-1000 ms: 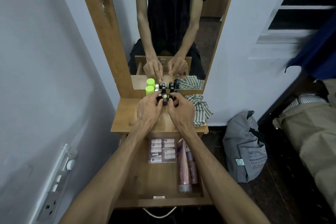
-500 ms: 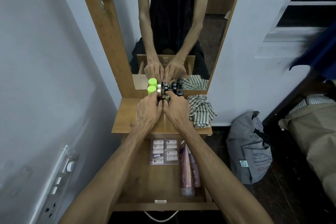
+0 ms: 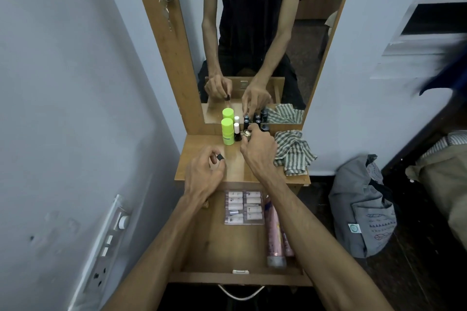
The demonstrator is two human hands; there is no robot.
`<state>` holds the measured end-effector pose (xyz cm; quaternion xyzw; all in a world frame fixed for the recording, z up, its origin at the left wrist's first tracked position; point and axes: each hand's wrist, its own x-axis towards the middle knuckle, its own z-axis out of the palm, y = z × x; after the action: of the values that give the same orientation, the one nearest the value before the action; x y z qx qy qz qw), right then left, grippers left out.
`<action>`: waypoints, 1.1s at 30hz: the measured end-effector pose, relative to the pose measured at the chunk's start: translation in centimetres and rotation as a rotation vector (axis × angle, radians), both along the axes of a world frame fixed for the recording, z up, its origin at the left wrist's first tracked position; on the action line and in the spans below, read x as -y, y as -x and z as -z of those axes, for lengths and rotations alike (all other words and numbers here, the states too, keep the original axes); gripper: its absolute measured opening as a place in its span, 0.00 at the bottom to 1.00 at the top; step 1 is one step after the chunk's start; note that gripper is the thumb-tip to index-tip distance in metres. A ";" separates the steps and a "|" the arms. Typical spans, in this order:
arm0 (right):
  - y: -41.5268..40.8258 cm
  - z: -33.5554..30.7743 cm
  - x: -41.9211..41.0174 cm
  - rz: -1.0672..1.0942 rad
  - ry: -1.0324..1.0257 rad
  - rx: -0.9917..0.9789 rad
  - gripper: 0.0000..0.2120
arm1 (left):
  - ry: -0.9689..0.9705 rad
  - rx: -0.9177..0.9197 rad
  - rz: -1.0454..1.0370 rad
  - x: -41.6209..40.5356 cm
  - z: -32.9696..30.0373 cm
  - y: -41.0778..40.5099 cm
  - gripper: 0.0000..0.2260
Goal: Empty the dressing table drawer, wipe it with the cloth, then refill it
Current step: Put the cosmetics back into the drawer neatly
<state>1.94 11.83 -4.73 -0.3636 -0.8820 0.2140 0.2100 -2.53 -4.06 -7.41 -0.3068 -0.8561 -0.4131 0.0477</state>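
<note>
The wooden drawer (image 3: 202, 242) stands pulled open below the dressing table top (image 3: 199, 159). A clear pack of small white tubes (image 3: 243, 207) and pink tubes (image 3: 275, 237) lie inside it. My left hand (image 3: 202, 174) hovers over the table top's left side, pinching a small black-capped bottle (image 3: 220, 157). My right hand (image 3: 257, 149) reaches into the cluster of small dark bottles (image 3: 255, 125) by the mirror, fingers on a gold-topped one (image 3: 246, 132). A lime-green bottle (image 3: 227, 131) and a white-capped bottle (image 3: 237, 131) stand to their left. The striped cloth (image 3: 292, 151) lies crumpled on the table's right side.
The mirror (image 3: 255, 40) rises behind the table top and reflects my arms. A wall with a switch panel (image 3: 108, 242) is close on the left. A grey bag (image 3: 364, 209) sits on the dark floor at the right, next to a bed edge (image 3: 439, 159).
My hands, which were together at the bottle cluster, have parted. The left hand has drawn back and left with a small black-capped bottle; the right stays at the cluster.
</note>
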 end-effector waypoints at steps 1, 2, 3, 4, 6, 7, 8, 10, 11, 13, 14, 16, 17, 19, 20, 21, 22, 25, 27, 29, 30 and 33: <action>-0.1 -0.1 0.1 -0.002 0.003 0.002 0.13 | -0.001 0.005 -0.001 0.6 0.0 0.0 0.08; -0.2 -0.2 0.3 -0.004 0.005 0.003 0.13 | -0.002 0.004 -0.004 1.0 0.0 -0.1 0.08; -0.4 -0.2 0.6 -0.004 0.008 0.004 0.13 | -0.001 0.001 -0.012 1.4 -0.1 -0.1 0.08; -0.6 -0.2 0.9 -0.004 0.014 0.001 0.13 | 0.002 -0.004 -0.021 1.7 -0.2 -0.2 0.08; -1.1 -0.3 1.7 -0.011 0.036 -0.022 0.14 | 0.006 -0.011 -0.028 2.2 -0.4 -0.3 0.09; -1.3 -0.3 2.1 -0.023 0.048 -0.039 0.14 | 0.006 -0.011 -0.027 2.4 -0.5 -0.4 0.09; -1.6 -0.3 2.5 -0.041 0.058 -0.055 0.13 | 0.008 -0.009 -0.027 2.5 -0.6 -0.5 0.09; -2.3 -0.3 3.5 -0.081 0.083 -0.074 0.13 | 0.010 -0.001 -0.034 3.0 -0.9 -0.8 0.09; -2.6 -0.4 4.1 -0.100 0.097 -0.081 0.13 | 0.008 -0.001 -0.037 3.2 -1.0 -0.9 0.09; -3.4 -0.6 5.2 -0.142 0.118 -0.090 0.13 | 0.009 -0.004 -0.037 3.8 -1.1 -1.2 0.09; -3.9 -0.8 5.9 -0.156 0.129 -0.092 0.12 | 0.010 -0.005 -0.036 4.3 -1.2 -1.4 0.09; -4.8 -1.1 7.1 -0.163 0.160 -0.092 0.09 | 0.006 -0.004 -0.040 5.3 -1.2 -1.8 0.09; -5.3 -1.2 7.7 -0.167 0.179 -0.092 0.09 | 0.002 -0.002 -0.043 5.9 -1.2 -2.0 0.09; -6.1 -1.0 8.9 -0.184 0.213 -0.083 0.10 | 0.000 0.010 -0.043 7.2 -1.0 -2.5 0.10; -6.5 -0.9 9.5 -0.192 0.223 -0.075 0.10 | 0.007 0.020 -0.041 7.8 -0.8 -2.7 0.11; -6.8 -0.6 10.0 -0.198 0.233 -0.062 0.10 | 0.020 0.031 -0.039 8.6 -0.6 -2.9 0.11; -7.1 -0.3 10.4 -0.204 0.245 -0.045 0.09 | 0.036 0.042 -0.037 9.2 -0.3 -3.0 0.10; -7.8 0.8 11.8 -0.233 0.281 0.029 0.10 | 0.116 0.065 -0.016 11.0 0.9 -3.6 0.10; -8.0 1.7 12.7 -0.245 0.285 0.066 0.11 | 0.205 0.073 -0.003 11.8 1.8 -3.7 0.09; -8.0 2.6 13.5 -0.263 0.277 0.091 0.13 | 0.304 0.071 0.003 12.3 2.8 -3.7 0.07; -8.0 3.0 13.8 -0.277 0.274 0.108 0.14 | 0.344 0.067 0.004 12.4 3.3 -3.5 0.07; -7.9 4.4 14.3 -0.314 0.264 0.151 0.16 | 0.422 0.044 0.020 12.3 4.4 -2.9 0.05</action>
<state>9.83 -2.44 -9.09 -0.2613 -0.9052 0.3301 0.0581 0.41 -16.41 -11.80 -0.3093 -0.9215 -0.2315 -0.0403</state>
